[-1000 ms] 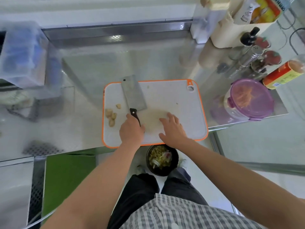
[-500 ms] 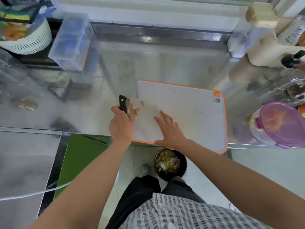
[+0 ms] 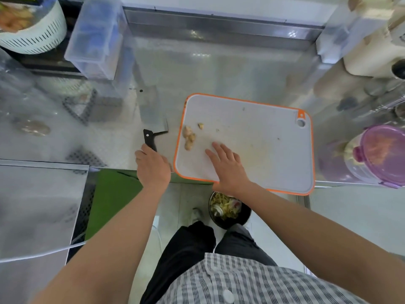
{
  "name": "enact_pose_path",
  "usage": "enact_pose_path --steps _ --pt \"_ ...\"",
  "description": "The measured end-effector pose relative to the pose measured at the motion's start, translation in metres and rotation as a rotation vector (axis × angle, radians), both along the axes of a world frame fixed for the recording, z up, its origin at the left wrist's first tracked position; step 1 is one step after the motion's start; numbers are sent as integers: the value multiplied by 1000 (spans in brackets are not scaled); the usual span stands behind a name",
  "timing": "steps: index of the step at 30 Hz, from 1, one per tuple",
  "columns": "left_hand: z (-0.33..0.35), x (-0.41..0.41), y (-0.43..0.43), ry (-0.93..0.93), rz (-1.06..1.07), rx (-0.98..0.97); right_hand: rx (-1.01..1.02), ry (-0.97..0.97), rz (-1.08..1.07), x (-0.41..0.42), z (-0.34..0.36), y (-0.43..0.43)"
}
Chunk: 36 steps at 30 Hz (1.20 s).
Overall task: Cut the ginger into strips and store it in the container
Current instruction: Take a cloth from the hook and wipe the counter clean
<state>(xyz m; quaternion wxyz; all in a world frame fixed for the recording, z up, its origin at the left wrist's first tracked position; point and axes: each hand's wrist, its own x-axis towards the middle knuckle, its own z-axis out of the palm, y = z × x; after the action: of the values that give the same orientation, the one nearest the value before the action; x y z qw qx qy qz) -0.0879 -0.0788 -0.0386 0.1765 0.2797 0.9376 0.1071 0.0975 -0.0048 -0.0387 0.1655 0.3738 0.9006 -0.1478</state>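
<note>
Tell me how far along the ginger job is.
Mostly done: the purple-lidded container holds shreds and is closed. In hand: the left hand holds the black-handled cleaver on the counter; the right hand rests on the orange-rimmed cutting board. Left: a few ginger chunks uncut.

Left hand (image 3: 152,165) grips cleaver (image 3: 153,130) on counter (image 3: 219,69); right hand (image 3: 228,166) flat on cutting board (image 3: 263,139) near ginger (image 3: 189,138).

Pale ginger pieces (image 3: 189,137) lie clustered near the cutting board's (image 3: 252,128) left edge.
</note>
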Motion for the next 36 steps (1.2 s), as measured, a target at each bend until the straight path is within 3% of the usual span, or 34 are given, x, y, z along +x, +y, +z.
enact_pose_path --steps 4,8,12,23,28,36 --pt "-1 5 0 146 -74 -44 7 10 12 7 1 -3" --pt "0 12 7 104 -269 129 46 -6 41 12 4 -4" --pt "2 29 17 92 -357 66 89 -25 77 17 6 -6" --pt "4 42 34 -108 -192 6 117 13 86 38 2 0" --pt "1 45 33 -116 -120 -33 153 28 118 42 -2 2" --pt "-1 83 38 -237 -77 70 149 121 100 125 -4 22"
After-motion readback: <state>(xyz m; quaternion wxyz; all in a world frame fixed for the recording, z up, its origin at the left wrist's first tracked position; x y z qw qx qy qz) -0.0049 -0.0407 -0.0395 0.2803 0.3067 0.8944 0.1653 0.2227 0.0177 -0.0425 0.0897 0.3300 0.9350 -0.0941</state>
